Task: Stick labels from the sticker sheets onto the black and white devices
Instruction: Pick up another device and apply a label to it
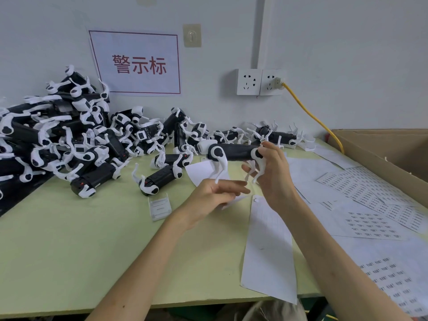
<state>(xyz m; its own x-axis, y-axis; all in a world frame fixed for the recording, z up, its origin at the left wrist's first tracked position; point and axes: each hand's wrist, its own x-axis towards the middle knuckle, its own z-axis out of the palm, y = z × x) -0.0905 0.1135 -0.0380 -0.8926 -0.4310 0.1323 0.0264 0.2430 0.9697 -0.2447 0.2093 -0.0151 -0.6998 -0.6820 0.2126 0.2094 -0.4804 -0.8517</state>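
Right hand (274, 174) is gripping the raised device (234, 152) by its rear; left hand (210, 193) is touching a white sheet (200, 172), grasp unclear to me.

A factory labelling station: identical black and white devices (76, 144) heaped at the far left of the worktop (92, 239), sticker sheets (370, 225) strewn over its right side, a cardboard box (393, 147) at its right edge, and a red-lettered sign (136, 63) on the wall (347, 54) behind it.

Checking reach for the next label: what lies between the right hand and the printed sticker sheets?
Head view: overlapping plain white sheets cover the table between the right hand, gripping a robot-dog device, and the printed sticker sheets.
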